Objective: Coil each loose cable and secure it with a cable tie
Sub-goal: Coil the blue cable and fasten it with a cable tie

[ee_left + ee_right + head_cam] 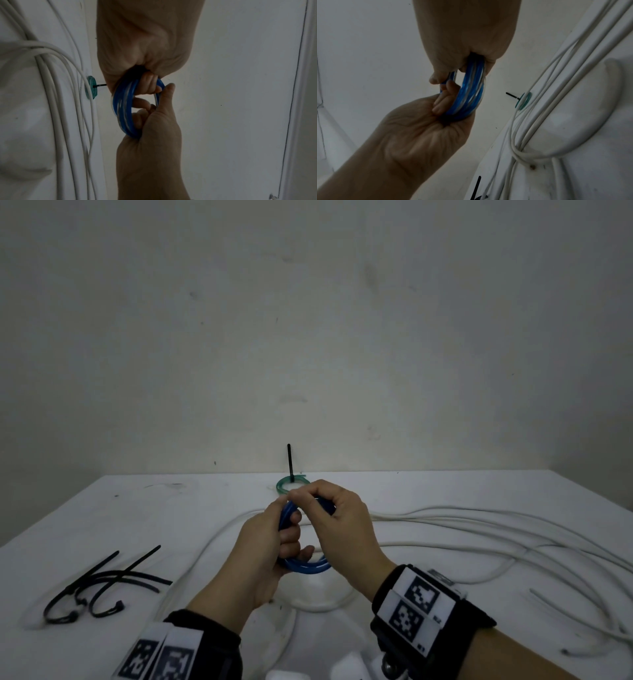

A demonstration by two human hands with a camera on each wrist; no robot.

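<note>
A blue cable coil (308, 568) of several turns hangs above the table, held between both hands. My left hand (274, 542) grips its left side with the fingers curled through the loop. My right hand (339, 518) grips the top right, thumb and fingers closed round the strands. In the left wrist view the blue coil (123, 108) runs from the left hand (145, 54) down into the right hand (154, 135). The right wrist view shows the blue coil (471, 94) between the right hand (467, 33) and the left hand (419, 128). Loose black cable ties (102, 587) lie at the left.
A small green coil (284, 486) with a black tie tail (289, 460) standing upright sits at the table's far edge by the wall. A long white cable (479, 522) sprawls in loops over the right half of the white table (171, 508) and under my hands.
</note>
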